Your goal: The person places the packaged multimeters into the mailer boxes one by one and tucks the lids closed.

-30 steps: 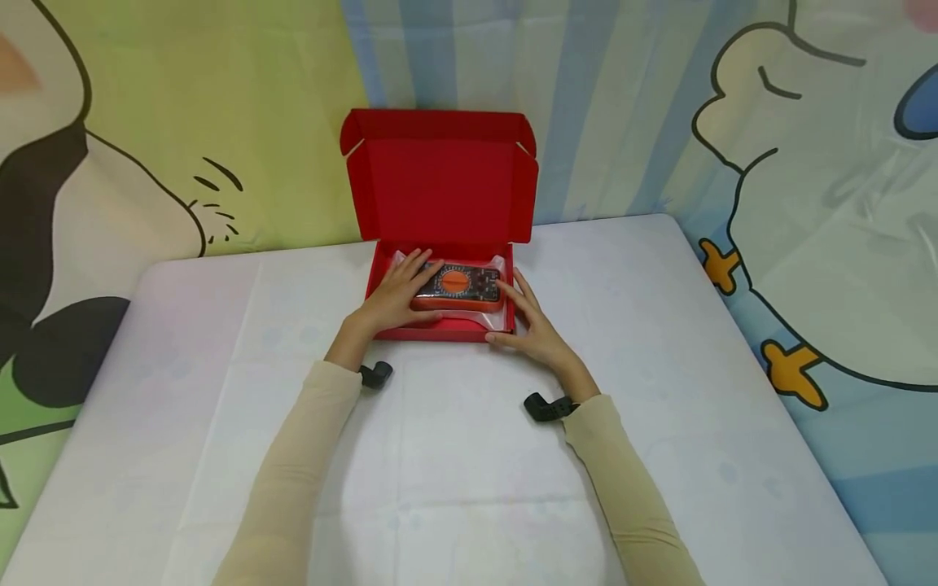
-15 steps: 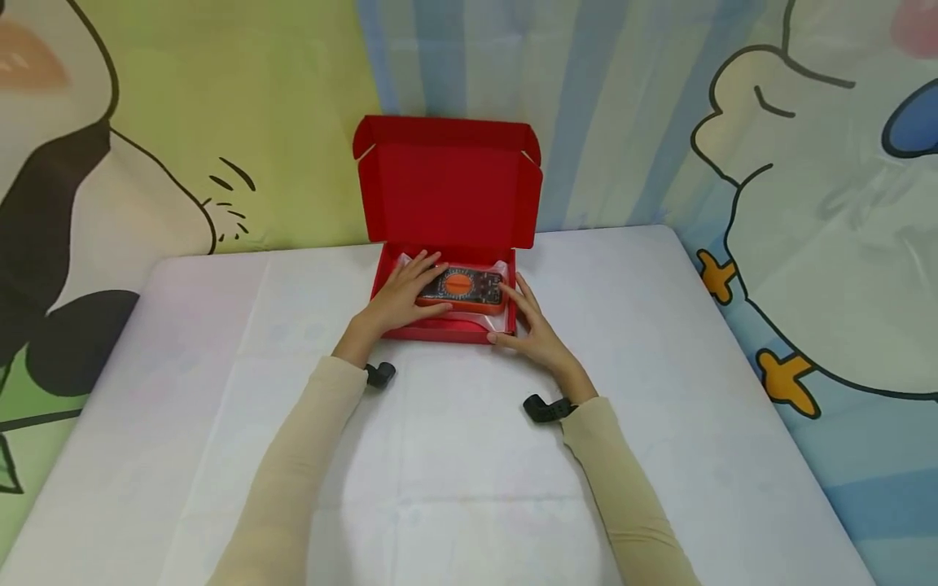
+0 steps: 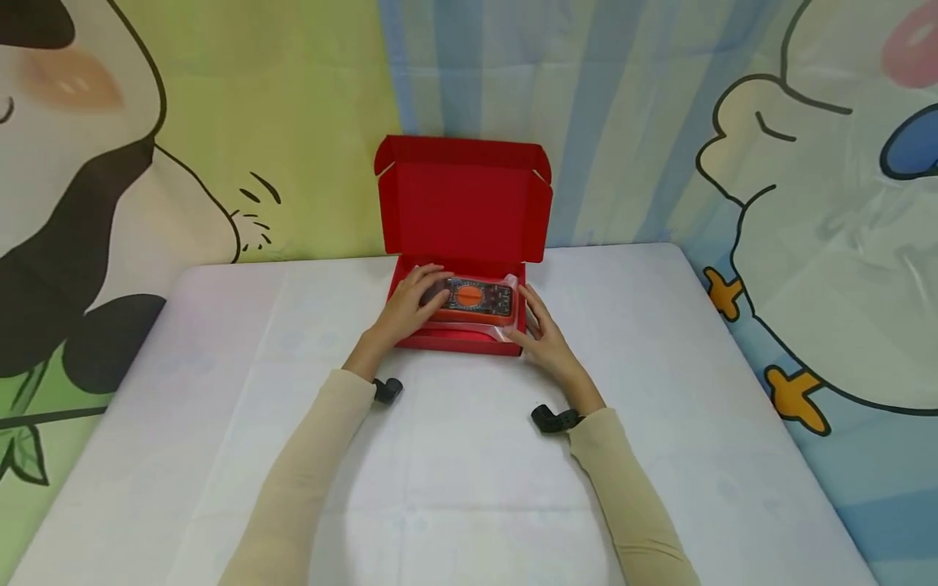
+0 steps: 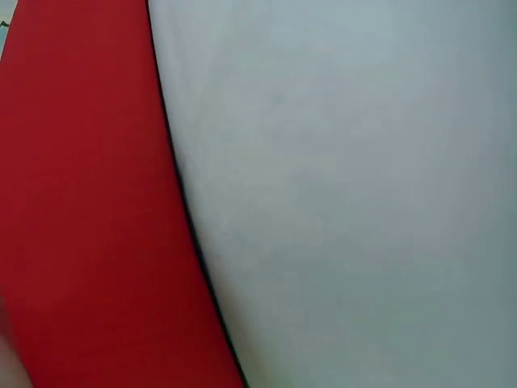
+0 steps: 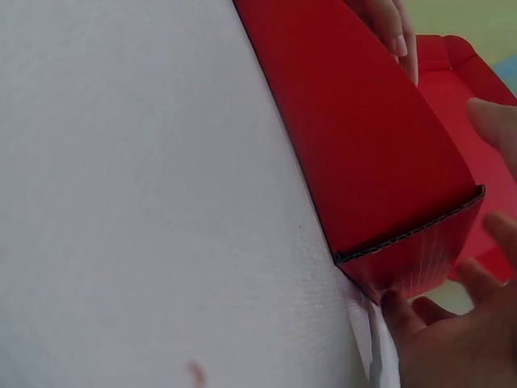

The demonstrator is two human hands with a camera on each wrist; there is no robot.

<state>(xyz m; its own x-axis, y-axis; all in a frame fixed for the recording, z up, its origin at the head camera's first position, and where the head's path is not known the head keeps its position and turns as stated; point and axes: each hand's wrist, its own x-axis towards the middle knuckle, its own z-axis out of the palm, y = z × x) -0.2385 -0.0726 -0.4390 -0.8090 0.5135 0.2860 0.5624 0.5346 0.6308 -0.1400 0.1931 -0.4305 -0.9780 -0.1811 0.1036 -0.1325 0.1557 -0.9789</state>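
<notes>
Both arms in cream sleeves reach forward over the white surface [image 3: 454, 456] to a red box [image 3: 458, 340] that sits near the far edge. The box lid [image 3: 464, 199] stands straight up at the back. Inside the box lies an orange multimeter [image 3: 476, 299] with a round orange dial, and it rests in a clear plastic wrap [image 3: 469, 328]. The left hand [image 3: 407, 308] comes in from the left side, and its fingers curl over the left end of the multimeter, with the thumb at the near edge, so it grips that end. The right hand [image 3: 542, 335] is at the right front corner of the box. Its fingers are straight and a little spread, and they touch the box wall and the plastic wrap there. In the right wrist view the fingertips [image 5: 397, 305] press at the bottom of the red corner, right where the clear wrap pokes out. In the left wrist view only the red wall of the box and the white surface show, so the fingers cannot be seen there. A small black camera [image 3: 387, 390] sits on the left wrist, and another black camera [image 3: 551, 419] sits on the right wrist. Behind the surface hangs a big cartoon curtain [image 3: 806, 163] with green, blue and cream colours.
</notes>
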